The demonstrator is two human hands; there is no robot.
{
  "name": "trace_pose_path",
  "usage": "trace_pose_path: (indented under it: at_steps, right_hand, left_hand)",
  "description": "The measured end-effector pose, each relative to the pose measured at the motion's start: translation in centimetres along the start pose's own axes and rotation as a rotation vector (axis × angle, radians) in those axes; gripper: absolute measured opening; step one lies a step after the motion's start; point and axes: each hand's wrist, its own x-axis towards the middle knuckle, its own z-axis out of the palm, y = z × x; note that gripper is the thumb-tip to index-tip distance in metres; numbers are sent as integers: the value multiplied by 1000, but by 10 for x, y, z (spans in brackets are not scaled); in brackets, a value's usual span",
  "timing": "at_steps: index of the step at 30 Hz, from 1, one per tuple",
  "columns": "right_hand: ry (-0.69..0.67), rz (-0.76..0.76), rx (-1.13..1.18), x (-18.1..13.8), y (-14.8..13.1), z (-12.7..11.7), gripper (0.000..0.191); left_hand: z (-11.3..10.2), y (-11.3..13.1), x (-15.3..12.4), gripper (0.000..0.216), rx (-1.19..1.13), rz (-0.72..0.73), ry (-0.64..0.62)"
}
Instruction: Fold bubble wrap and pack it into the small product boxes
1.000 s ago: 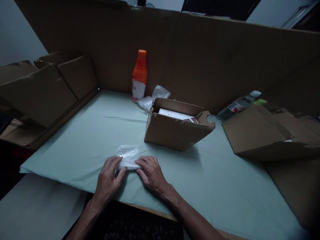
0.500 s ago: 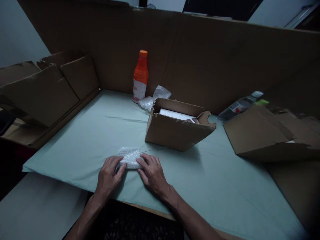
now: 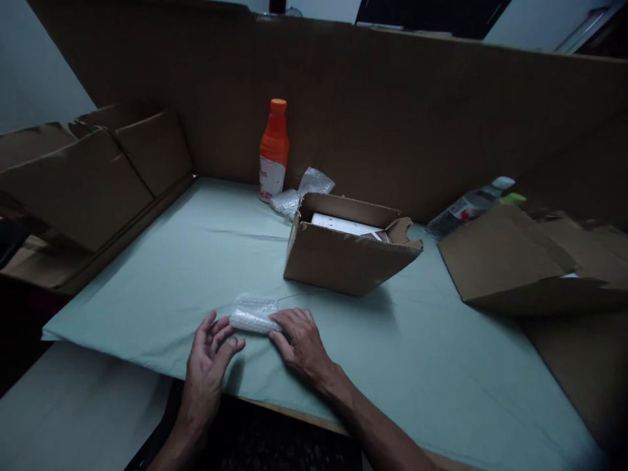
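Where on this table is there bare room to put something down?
Widest bare patch: the green sheet between the folded cardboard on the left, the orange bottle and the bubble-wrap bundle. Another lies near right, bordered by the open cardboard box and the flattened cardboard. Crowded: the back, by bottle, crumpled wrap and box.

Dim, underexposed, wide-angle edge distortion.

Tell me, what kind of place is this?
Probably a packing table. The right hand touches a small clear bubble-wrap bundle, an open brown cardboard box sits behind it, and tall brown cardboard walls ring the pale green table cover.
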Motion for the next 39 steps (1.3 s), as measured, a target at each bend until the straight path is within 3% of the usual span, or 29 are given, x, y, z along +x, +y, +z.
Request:
trace_pose_path:
  at_steps: [6, 13, 16, 20, 23, 28, 34, 39]
  right_hand:
    - [31, 70, 86, 0, 1, 0, 20]
    - [-111, 17, 225, -3, -7, -3, 22]
    - [-108, 15, 253, -3, -5, -5, 23]
    - [-52, 16, 341, -3, 2, -7, 48]
    - [-97, 33, 384, -2, 5, -8, 66]
    - [-183, 130, 417, -2, 3, -10, 39]
    - [-52, 225, 468, 0, 3, -16, 26]
    - [48, 287, 506, 2, 3, -23, 21]
  left_hand:
    - [8, 13, -10, 72, -194, -234, -39]
    - [23, 22, 8, 59, -357, -271, -125]
    - [24, 21, 10, 59, -377, -290, -115]
    - [25, 21, 9, 54, -364, -294, -100]
    - [29, 22, 8, 55, -338, -300, -103]
    - [35, 21, 8, 62, -276, -293, -70]
    - [34, 20, 16, 68, -107, -219, -146]
    - [37, 30, 25, 63, 16, -30, -92]
